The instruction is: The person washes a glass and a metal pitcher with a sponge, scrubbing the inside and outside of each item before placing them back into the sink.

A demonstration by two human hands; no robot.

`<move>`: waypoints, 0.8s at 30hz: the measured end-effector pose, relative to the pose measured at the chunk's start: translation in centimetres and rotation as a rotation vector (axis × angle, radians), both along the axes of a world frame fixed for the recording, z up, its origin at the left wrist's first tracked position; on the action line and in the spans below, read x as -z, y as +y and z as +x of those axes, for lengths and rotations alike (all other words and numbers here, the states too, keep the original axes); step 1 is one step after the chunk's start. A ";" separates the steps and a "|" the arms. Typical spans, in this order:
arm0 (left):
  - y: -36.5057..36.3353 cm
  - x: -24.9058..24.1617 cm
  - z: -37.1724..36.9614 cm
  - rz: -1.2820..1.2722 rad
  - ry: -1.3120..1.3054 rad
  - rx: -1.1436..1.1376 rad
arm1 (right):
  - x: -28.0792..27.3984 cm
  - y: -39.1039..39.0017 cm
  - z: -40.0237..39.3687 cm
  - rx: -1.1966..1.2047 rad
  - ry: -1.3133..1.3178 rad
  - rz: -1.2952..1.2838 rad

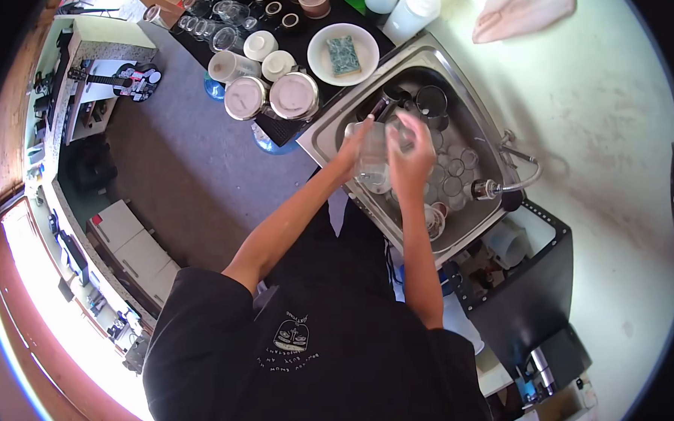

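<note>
My left hand (355,148) is closed round a clear glass jar (373,150) over the near side of the sink. Right beside the jar is my right hand (413,156), its fingers curled and smeared by motion. Something clear and rounded shows between those fingers, but I cannot tell what it is. Below both hands, several drinking glasses (453,184) stand in the steel sink (457,62). A dark mug (431,101) sits toward the sink's far end.
A bent tap (527,173) reaches over the sink from the right. On the black counter are a white bowl (323,63) holding a sponge (343,56), large lidded jars (294,96), and several cups and glasses. White bottles (413,15) stand behind the sink.
</note>
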State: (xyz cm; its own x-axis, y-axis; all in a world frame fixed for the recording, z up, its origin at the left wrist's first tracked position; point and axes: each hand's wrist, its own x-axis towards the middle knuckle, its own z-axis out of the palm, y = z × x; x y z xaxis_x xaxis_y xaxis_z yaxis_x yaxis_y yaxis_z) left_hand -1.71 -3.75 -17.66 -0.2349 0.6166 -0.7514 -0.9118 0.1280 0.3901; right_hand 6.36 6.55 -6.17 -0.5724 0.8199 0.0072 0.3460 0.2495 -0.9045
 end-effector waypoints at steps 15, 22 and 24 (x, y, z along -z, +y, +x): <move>-6.0 -1.3 -2.4 0.075 -0.153 0.096 | 8.8 2.6 -20.3 -0.374 -0.380 0.432; -6.0 -1.1 -3.6 0.093 -0.199 0.085 | 8.3 3.8 -19.8 -0.541 -0.375 0.420; -6.0 -0.7 -3.8 0.119 -0.192 0.127 | 8.5 3.3 -19.7 -0.556 -0.375 0.492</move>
State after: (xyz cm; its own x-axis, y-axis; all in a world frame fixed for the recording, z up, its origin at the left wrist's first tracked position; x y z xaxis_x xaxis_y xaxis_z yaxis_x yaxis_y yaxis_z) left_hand -5.49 -9.78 -16.98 -0.0103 0.7186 -0.6953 -0.9501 0.2098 0.2310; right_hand -13.37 9.90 -14.71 -0.9287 0.3704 0.0188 0.3128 0.8095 -0.4968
